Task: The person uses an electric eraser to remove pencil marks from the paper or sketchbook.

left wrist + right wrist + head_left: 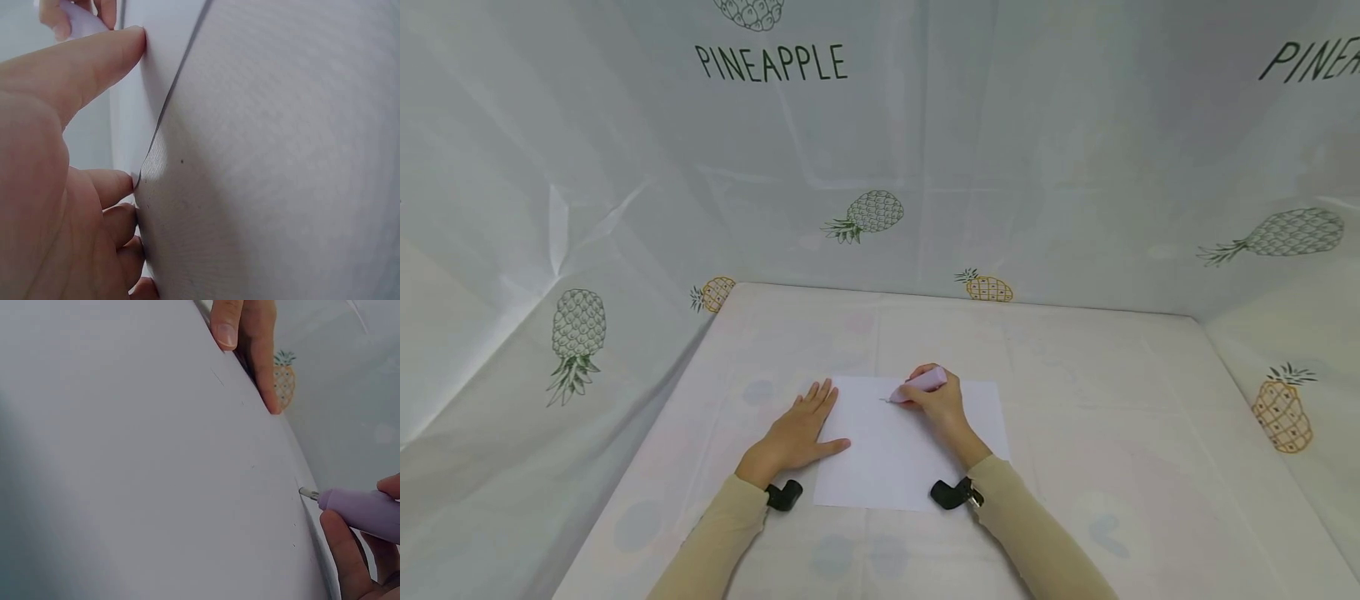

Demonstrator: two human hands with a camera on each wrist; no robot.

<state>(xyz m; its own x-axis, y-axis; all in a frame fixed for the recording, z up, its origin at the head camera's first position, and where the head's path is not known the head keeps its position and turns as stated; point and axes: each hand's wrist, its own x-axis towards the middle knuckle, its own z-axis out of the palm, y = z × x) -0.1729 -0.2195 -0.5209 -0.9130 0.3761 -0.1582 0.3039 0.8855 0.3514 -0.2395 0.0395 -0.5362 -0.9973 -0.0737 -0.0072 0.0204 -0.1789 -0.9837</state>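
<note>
A sheet of white paper (872, 467) lies on the table. My right hand (946, 410) holds a thick lilac electric eraser (929, 380) like a pen, near the sheet's far side. In the right wrist view its narrow white tip (304, 491) meets the paper beside a faint pencil mark. A short grey mark (883, 400) shows at the tip in the head view. My left hand (799, 432) lies flat with fingers spread at the sheet's left edge, thumb on the paper. Its fingertips press at the paper's edge in the left wrist view.
A pale cloth with faint spots covers the table (1097, 433). Behind it hangs a white curtain (1037, 167) printed with pineapples. Several tiny dark marks (294, 545) dot the sheet. Each wrist wears a black camera (951, 494).
</note>
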